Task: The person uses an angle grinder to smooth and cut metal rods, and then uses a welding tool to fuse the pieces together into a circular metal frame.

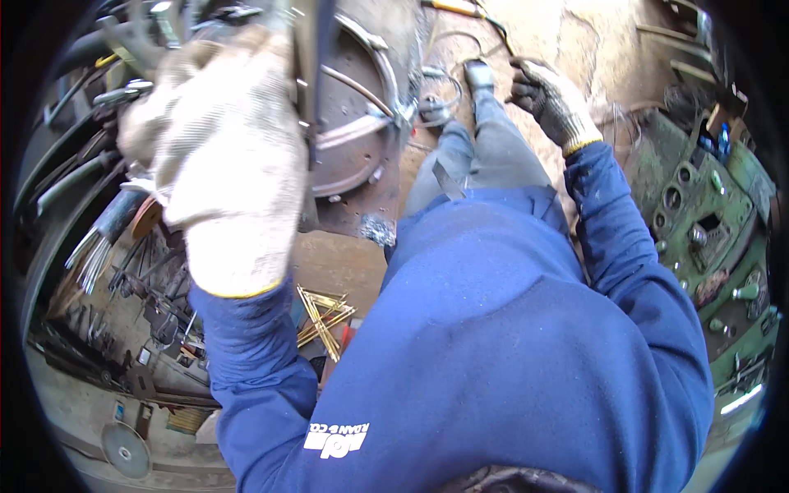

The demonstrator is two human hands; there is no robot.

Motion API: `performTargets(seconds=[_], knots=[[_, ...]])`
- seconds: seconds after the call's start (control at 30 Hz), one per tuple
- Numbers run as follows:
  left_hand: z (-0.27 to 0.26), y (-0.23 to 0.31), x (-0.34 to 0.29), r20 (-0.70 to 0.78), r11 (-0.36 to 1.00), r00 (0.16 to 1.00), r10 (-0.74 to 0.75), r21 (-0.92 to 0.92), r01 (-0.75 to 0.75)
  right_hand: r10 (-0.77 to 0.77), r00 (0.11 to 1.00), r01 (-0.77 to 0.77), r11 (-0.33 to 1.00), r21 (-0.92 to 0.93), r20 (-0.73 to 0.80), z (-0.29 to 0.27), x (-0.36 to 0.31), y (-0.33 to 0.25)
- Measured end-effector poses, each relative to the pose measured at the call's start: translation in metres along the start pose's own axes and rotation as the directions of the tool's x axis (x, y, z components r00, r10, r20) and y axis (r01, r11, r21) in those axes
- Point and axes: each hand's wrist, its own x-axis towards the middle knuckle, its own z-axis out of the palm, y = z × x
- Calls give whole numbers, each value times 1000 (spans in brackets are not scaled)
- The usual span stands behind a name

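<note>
My left hand (234, 156), in a white knit glove with a yellow cuff edge, is raised close at the upper left. Its fingers are curled against a dark, flat-edged piece (308, 90) seen edge-on, and it hides part of what it grips. My right hand (552, 99), in a white glove with dark grey fingers, is lower down on the right, with its fingers curled. A black cable (500, 31) runs to those fingertips from beside a yellow-orange handle (454, 7). Beyond my left hand, a round metal ring (386, 74) with curved bars lies on a brown steel plate (345, 209).
Gold-coloured rods (325, 320) lie crossed by my left elbow. A bundle of grey rods (99, 238) and cluttered metal parts fill the left. A green machine (682, 197) with knobs stands at right. A grey disc (126, 450) is at lower left.
</note>
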Motion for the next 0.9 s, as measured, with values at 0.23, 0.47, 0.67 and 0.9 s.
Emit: performTargets(seconds=[0.23, 0.47, 0.67, 0.9], knots=[[41, 19, 5, 403, -871, 911, -86, 413, -265, -445, 895, 433, 882, -186, -27, 75, 28, -104], [66, 17, 4, 358, -787, 927, -112, 538, -303, -581, 663, 724, 658, -206, 472, 286, 41, -223], [119, 37, -8, 12, -165, 974, -225, 985, -50, -333, 461, 869, 358, -342, 822, 485, 145, -235], [63, 41, 7, -31, 808, 871, -490, -390, 441, -185, 374, 872, 403, -276, 909, 585, 202, -235]])
